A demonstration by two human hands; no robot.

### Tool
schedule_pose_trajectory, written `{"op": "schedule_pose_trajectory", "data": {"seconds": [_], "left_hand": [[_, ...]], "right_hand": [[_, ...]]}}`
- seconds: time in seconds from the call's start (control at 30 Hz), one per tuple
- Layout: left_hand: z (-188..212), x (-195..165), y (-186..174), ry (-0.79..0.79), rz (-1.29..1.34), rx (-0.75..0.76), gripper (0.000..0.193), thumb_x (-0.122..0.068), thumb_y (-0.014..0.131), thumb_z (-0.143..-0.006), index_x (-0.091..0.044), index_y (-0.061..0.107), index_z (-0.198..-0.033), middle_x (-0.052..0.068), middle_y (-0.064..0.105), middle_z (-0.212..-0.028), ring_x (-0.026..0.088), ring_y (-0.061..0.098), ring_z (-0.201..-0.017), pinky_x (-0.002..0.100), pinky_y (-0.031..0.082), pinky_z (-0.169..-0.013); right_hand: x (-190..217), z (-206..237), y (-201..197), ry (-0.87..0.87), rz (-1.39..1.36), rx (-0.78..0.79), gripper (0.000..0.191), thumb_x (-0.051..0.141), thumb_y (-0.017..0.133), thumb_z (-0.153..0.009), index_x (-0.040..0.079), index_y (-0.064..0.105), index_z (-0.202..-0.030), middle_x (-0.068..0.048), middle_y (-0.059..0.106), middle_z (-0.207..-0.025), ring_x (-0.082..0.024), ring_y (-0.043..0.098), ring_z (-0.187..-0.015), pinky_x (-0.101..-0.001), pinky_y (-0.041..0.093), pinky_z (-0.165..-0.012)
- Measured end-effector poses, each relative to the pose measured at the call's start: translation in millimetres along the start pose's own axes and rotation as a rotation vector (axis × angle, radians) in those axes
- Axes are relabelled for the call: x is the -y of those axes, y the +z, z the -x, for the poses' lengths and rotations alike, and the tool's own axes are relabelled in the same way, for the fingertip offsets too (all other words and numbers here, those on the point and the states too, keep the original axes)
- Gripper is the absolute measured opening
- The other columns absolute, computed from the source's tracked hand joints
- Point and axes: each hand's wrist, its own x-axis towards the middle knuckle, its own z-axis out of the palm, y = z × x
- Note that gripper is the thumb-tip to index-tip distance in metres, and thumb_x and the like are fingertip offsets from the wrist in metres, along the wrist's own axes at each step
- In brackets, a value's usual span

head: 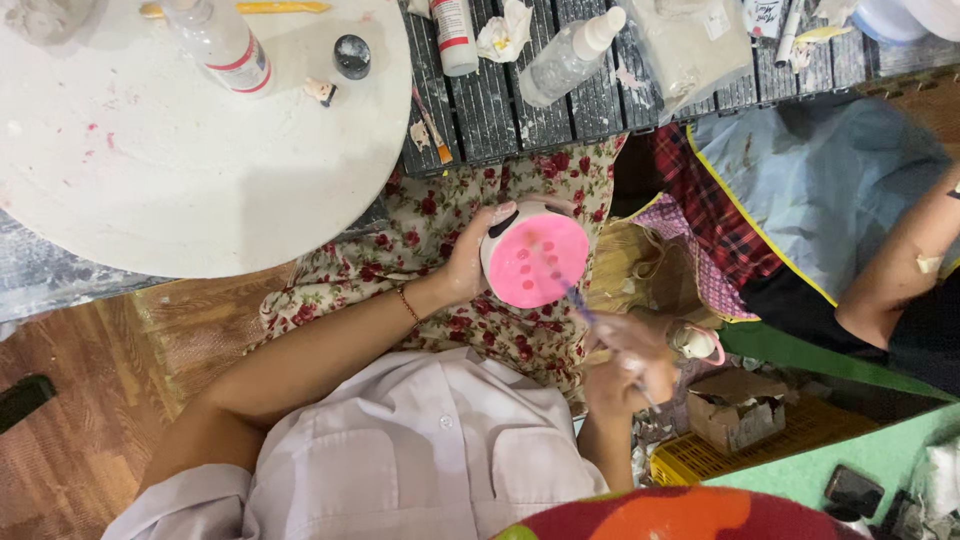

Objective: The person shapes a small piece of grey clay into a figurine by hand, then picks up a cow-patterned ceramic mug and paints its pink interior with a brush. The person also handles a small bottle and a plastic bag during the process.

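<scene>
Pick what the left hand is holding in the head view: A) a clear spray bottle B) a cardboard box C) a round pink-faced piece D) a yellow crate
C: the left hand grips the edge of the round pink-faced piece over the floral cloth, while the right hand holds a thin brush toward its pink face.

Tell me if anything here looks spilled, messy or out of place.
Yes: pink spatters stain the round white board, a crumpled tissue lies on the dark slatted table, and pale smears mark the slats. Nothing is tipped over.
</scene>
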Motion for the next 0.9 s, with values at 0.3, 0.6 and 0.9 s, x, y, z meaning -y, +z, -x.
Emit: {"op": "schedule_pose_trajectory", "data": {"seconds": [0.3,0.6,0.9], "left_hand": [[-1,0,1,-0.1,0.001,0.122,0.062,-0.042,0.039,-0.104,0.005,0.056,-0.139,0.016,0.063,-0.14,0.025,0.062,-0.13,0.039,0.045,-0.119],[2,15,-12,-0.226,0.041,0.048,0.056,-0.038,0.042,-0.105,0.004,0.055,-0.14,0.018,0.065,-0.132,0.024,0.064,-0.12,0.039,0.048,-0.111],[3,21,-14,-0.199,0.051,0.119,0.056,-0.04,0.044,-0.106,0.001,0.053,-0.142,0.014,0.064,-0.133,0.021,0.062,-0.123,0.036,0.048,-0.11]], "right_hand": [[-1,-41,20,0.188,-0.105,0.07,0.024,0.008,0.063,-0.106,0.011,0.04,-0.11,-0.018,0.062,-0.128,-0.023,0.063,-0.115,-0.0401,0.051,-0.106],[1,-61,37,0.358,-0.216,0.254,0.053,-0.014,0.069,-0.085,0.015,0.034,-0.112,-0.008,0.045,-0.125,-0.016,0.048,-0.109,-0.0331,0.046,-0.104],[-6,-55,39,0.367,-0.159,0.249,0.053,-0.013,0.071,-0.083,0.014,0.035,-0.111,-0.006,0.044,-0.119,-0.014,0.043,-0.108,-0.0281,0.042,-0.103]]}}
